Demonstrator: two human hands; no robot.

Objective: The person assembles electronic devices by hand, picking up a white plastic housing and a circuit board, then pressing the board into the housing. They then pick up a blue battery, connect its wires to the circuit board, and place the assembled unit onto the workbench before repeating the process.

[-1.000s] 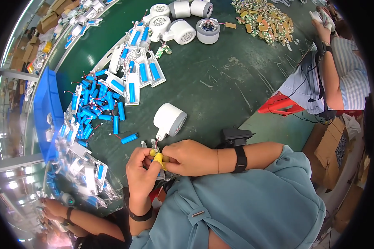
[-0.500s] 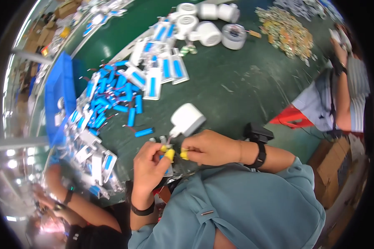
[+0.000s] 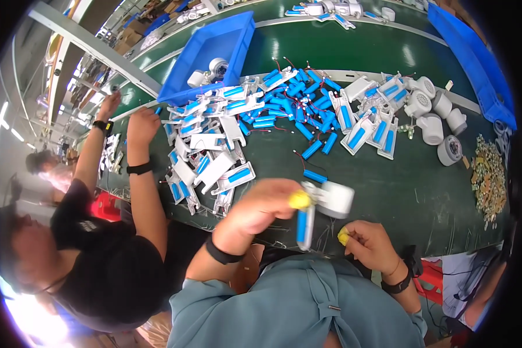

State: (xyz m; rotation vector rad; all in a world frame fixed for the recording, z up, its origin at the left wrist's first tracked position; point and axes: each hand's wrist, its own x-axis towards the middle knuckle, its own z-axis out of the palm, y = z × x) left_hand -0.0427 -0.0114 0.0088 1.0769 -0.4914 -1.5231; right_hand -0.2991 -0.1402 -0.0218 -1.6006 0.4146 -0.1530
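My left hand (image 3: 262, 207), with yellow covers on its fingertips, is closed on a white fan-like part above the near edge of the bench. The part has a narrow white shell with a blue cylindrical battery (image 3: 302, 225) hanging down and a blurred round white head (image 3: 335, 198) sticking out to the right. My right hand (image 3: 370, 243), also with yellow fingertip covers, is closed in a pinch to the right of the part, apart from it. Anything between those fingers is too small to make out. A loose blue battery (image 3: 314, 176) lies just beyond the white head.
White shells (image 3: 217, 168) are heaped at left, beside a pile of blue batteries (image 3: 284, 104). Farther right lie white round heads (image 3: 432, 129) and a mound of small circuit boards (image 3: 486, 177). A blue bin (image 3: 182, 69) stands behind. At left, a co-worker's arm (image 3: 142, 139) reaches over the bench.
The view has swung left. My hands have drawn apart; the left now holds up the white part with its battery, which was low between both hands, and the right is off to the side.
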